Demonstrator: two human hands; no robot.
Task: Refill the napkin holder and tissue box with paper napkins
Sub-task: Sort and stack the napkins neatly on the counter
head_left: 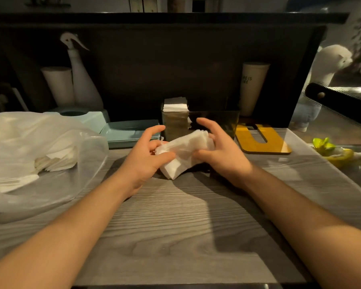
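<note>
Both my hands grip one stack of napkins (184,152) just above the grey wooden counter (175,236): my left hand (146,161) pinches its near-left end, my right hand (219,151) clasps the far-right end with the index finger lifted. At left a clear plastic bag (44,161) holds more napkins. Behind the stack stands the dark napkin holder (215,124), partly filled at its left end, and the pale blue tissue box (92,118) sits left of it beside its lid (129,133).
</note>
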